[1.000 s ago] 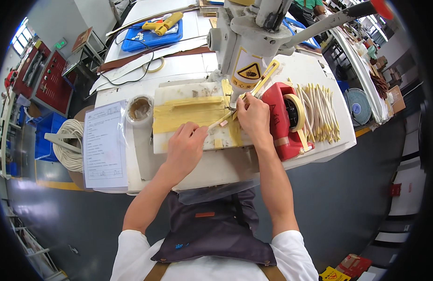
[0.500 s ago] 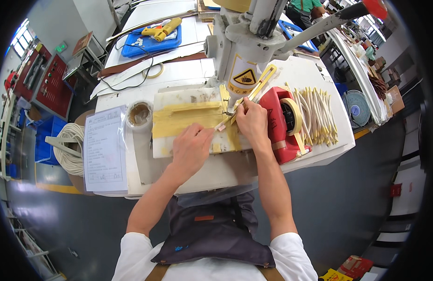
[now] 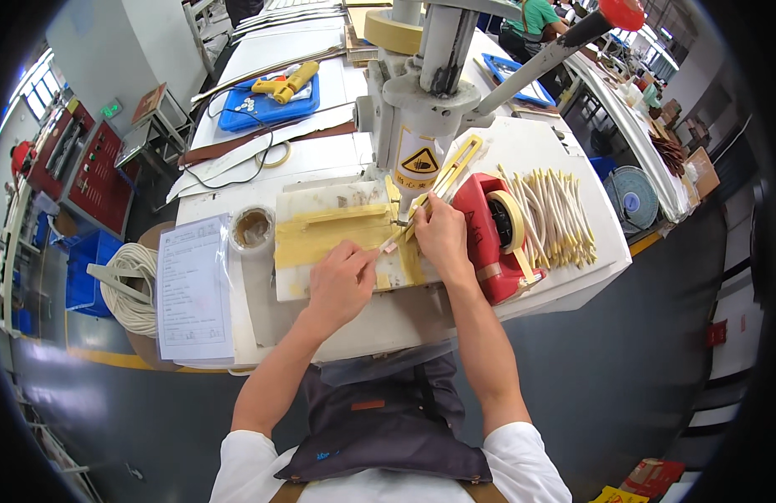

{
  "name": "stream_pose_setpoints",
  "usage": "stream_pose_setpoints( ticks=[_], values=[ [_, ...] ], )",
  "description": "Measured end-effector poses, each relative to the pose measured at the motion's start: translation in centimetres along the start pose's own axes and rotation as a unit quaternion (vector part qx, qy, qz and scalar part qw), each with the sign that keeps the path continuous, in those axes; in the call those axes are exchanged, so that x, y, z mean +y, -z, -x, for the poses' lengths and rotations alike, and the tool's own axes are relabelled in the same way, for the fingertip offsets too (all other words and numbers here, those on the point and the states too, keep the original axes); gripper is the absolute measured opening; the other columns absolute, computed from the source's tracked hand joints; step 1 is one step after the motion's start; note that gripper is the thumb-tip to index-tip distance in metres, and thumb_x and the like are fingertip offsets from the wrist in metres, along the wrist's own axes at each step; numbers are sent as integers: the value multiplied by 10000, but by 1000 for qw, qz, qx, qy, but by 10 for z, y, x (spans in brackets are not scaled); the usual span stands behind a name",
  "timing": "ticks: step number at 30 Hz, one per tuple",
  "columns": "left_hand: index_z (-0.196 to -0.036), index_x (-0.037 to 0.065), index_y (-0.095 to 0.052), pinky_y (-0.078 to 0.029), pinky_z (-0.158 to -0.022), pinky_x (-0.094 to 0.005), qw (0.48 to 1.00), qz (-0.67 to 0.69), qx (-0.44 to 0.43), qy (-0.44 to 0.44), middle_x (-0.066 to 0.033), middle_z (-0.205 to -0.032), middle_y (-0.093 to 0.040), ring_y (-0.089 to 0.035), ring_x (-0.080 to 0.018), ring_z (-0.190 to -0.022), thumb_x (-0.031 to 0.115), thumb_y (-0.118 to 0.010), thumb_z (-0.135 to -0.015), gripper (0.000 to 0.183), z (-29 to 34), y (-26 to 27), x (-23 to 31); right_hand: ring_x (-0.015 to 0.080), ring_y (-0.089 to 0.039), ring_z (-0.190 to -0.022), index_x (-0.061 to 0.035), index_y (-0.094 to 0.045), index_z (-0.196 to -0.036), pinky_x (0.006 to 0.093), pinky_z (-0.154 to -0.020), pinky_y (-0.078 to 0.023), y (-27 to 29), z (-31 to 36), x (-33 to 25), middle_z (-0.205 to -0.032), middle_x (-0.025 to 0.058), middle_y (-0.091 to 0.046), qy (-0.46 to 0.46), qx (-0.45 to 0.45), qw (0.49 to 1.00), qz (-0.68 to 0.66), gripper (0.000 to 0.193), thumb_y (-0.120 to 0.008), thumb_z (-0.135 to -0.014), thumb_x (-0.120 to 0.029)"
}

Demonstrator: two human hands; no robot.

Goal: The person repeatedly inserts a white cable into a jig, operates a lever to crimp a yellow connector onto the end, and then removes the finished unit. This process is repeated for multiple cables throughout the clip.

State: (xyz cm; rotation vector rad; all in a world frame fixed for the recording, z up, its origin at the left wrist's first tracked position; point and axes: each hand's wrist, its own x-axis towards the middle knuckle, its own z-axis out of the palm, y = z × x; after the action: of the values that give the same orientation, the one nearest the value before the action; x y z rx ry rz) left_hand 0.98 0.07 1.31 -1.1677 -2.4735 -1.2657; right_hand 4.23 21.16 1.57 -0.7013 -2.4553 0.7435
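Note:
A grey hand press point(image 3: 421, 96) stands over a white board point(image 3: 295, 285) partly covered with yellow tape. Its narrow tip comes down between my hands. My right hand point(image 3: 442, 237) is closed just right of the tip, fingers pinching a long, narrow yellow-and-white strip point(image 3: 461, 161) that slants up and away beside the press. Left of the tip, my left hand point(image 3: 342, 283) is curled with thumb and fingertips together at a thin pale strip point(image 3: 390, 247) with a pinkish bit on it. Whether both strips are one piece is hidden by the press and fingers.
A red tape dispenser point(image 3: 480, 272) stands right of my right hand, beside several white cords point(image 3: 555, 218) with yellow ends. On the left are a tape roll point(image 3: 252, 228), a sleeved paper sheet point(image 3: 195, 289) and a cord coil point(image 3: 129, 289). A blue tray point(image 3: 300, 105) holds a yellow glue gun point(image 3: 289, 84).
My view has shifted slightly, so the press and its red-knobbed lever sit further left in the picture. Both hands keep nearly the same place at the press tip.

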Motion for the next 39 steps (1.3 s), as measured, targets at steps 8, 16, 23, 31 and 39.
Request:
stream_pose_setpoints(
  ticks=[8, 16, 23, 31, 39],
  values=[
    [-979, 74, -783, -501, -595, -352, 999, 4, 25, -23, -45, -847, -645, -639, -207, -669, 78, -714, -865, 133, -1, -11, -3, 223, -656, -835, 41, -608, -1342, 343, -759, -537, 115, 7, -37, -976, 156, -687, -7, 163, 969, -186, 404, -614, -995, -165],
    [-969, 81, -782, -501, -607, -361, 1000, -20, 15, -9, -41, -851, -631, -642, -208, -686, 72, -710, -863, 128, 3, -2, -4, 168, -524, -754, -36, -594, -1104, 334, -773, -421, 256, -83, -175, -793, 61, -537, 265, 45, 787, -555, 382, -544, -1045, -409],
    [-982, 105, -781, -520, -642, -396, 1000, -7, 0, 3, -50, -850, -630, -656, -254, -747, 76, -686, -842, 171, 1, -2, -2, 162, -361, -546, -100, -521, -736, 372, -677, -335, 251, -40, -113, -596, 18, -426, 327, -41, 737, -590, 342, -436, -1027, -258],
    [-1018, 72, -782, -508, -601, -345, 999, 25, 26, -5, -55, -843, -643, -634, -204, -661, 75, -713, -844, 186, 3, -8, -6, 223, -491, -662, -126, -487, -760, 496, -932, -374, 175, 51, -43, -631, 29, -479, 394, 93, 786, -468, 390, -550, -1018, -413],
    [-1070, -20, -736, -497, -592, -238, 988, 105, 47, 98, -36, -784, -637, -578, -89, -622, 23, -758, -802, 272, 2, 2, 0, 234, -511, -770, -29, -584, -1024, 441, -908, -444, 242, -44, -96, -797, 93, -523, 337, 21, 757, -560, 350, -440, -1083, -342]
  ],
)
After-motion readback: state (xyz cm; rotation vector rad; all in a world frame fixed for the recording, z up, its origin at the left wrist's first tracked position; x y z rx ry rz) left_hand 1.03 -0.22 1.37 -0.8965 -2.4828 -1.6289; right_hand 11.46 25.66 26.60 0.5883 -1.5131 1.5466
